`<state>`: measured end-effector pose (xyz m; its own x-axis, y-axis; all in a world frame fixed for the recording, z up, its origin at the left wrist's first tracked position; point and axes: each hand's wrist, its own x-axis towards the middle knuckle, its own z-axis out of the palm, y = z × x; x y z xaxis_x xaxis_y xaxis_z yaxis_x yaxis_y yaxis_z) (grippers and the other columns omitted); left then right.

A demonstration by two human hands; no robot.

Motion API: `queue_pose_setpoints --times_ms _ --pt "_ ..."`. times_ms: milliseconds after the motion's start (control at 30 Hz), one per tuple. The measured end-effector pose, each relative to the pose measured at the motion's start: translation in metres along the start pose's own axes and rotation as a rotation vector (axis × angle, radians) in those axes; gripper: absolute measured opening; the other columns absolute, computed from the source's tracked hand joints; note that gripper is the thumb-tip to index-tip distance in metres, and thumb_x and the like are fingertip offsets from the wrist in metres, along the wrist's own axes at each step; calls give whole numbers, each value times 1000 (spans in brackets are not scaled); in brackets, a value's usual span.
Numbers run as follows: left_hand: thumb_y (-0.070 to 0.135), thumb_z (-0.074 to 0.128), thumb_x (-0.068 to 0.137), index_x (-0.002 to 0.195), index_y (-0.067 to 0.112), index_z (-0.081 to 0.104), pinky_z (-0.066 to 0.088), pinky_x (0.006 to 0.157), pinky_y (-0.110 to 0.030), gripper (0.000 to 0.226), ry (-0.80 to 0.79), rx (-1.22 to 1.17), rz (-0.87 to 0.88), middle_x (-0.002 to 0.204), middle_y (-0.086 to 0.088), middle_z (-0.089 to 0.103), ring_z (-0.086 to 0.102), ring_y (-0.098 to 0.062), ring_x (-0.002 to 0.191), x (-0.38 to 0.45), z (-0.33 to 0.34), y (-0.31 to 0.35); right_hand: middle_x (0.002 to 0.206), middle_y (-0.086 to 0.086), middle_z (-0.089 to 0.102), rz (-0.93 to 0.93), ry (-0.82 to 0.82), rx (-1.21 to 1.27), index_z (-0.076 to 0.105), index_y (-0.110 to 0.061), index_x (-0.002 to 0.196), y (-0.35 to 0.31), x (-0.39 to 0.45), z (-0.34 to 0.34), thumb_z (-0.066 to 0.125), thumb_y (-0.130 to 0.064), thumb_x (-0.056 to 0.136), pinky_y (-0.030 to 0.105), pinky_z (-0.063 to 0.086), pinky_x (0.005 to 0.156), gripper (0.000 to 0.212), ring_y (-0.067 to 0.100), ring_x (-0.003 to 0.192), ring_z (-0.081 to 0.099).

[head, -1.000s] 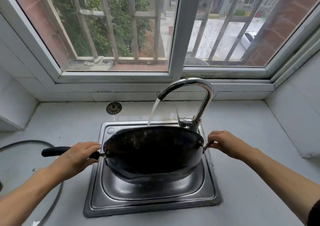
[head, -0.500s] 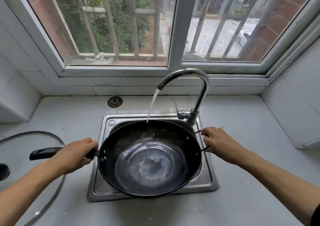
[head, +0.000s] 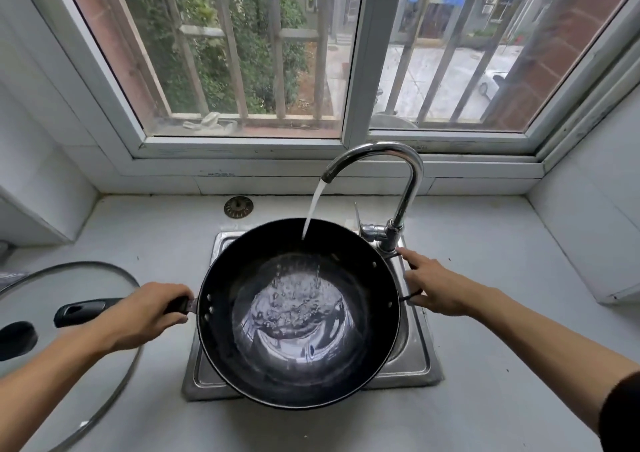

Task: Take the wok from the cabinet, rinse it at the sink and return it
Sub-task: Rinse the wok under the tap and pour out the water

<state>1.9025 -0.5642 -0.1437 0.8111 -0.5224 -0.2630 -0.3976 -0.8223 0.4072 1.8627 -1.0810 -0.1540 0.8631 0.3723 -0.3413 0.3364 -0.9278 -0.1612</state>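
Home kitchen. Small stainless sink (head: 415, 358) set into a pale grey stone surface (head: 485, 261), chrome gooseneck faucet (head: 398, 181) running water, black wok (head: 298, 313) over the basin. Glass pot lid (head: 69, 313) lies on the surface to the left, metal drain strainer (head: 238, 207) sits behind the sink. White tiled walls, sliding window (head: 356, 71) with outside bars, looking down on trees, a street, a parked car and apartment blocks.

Black wok (head: 298, 313) held level over the steel sink (head: 414, 361), tap water pooling inside it
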Motion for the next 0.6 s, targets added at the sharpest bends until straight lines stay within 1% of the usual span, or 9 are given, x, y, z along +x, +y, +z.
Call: queue_pose_setpoints --times_ms 67,100,200,267,333,400,467,533,600 --pt "16 72 81 88 23 59 41 64 -23 16 61 4 -15 73 8 60 54 -11 70 3 -3 2 151 13 26 1 55 112 44 -22 81 0 10 -7 75 -24 80 19 34 97 32 25 138 33" --pt "15 73 81 89 21 61 42 65 -26 16 95 6 -20 73 7 61 55 -13 71 5 -5 2 147 9 28 18 92 171 42 -23 88 1 14 -11 80 -21 75 17 35 94 40 25 133 37" --pt "12 75 78 91 14 64 46 70 -37 17 190 23 -33 76 3 65 58 -22 73 14 -11 6 133 -2 30 81 155 256 38 -26 114 -3 26 -18 87 -21 62 24 43 93 72 21 114 44" --pt "9 77 75 91 12 65 46 71 -41 20 242 59 -45 76 0 67 60 -27 75 19 -13 6 142 2 27 126 151 202 29 -24 140 -4 31 -17 87 -21 63 31 44 101 97 23 118 44" --pt "8 79 73 92 11 66 46 72 -42 23 282 91 -65 76 0 68 61 -29 76 23 -13 5 148 6 23 164 139 96 15 -21 151 -3 35 -12 87 -19 66 32 44 101 112 28 118 45" --pt "8 80 71 90 13 65 45 71 -42 24 293 101 -71 73 2 65 61 -29 74 25 -11 3 144 9 25 169 159 6 10 -16 152 -5 37 -6 86 -17 67 31 45 94 114 30 109 49" --pt "9 81 71 88 15 64 45 71 -42 25 290 99 -79 71 5 63 59 -27 73 26 -8 2 139 12 27 185 174 -69 13 -9 150 -7 39 2 87 -18 65 32 49 87 113 30 96 51" --pt "9 81 70 90 14 65 45 71 -42 26 284 93 -101 74 4 64 60 -27 75 28 -3 3 131 12 31 220 185 -89 26 -6 141 -8 39 10 89 -16 59 33 51 73 104 27 78 49" --pt "7 81 69 92 12 65 45 73 -42 28 270 99 -122 77 1 66 61 -29 79 30 3 5 123 12 35 259 185 -71 38 -8 125 -8 39 15 88 -12 53 36 52 62 87 28 68 48"
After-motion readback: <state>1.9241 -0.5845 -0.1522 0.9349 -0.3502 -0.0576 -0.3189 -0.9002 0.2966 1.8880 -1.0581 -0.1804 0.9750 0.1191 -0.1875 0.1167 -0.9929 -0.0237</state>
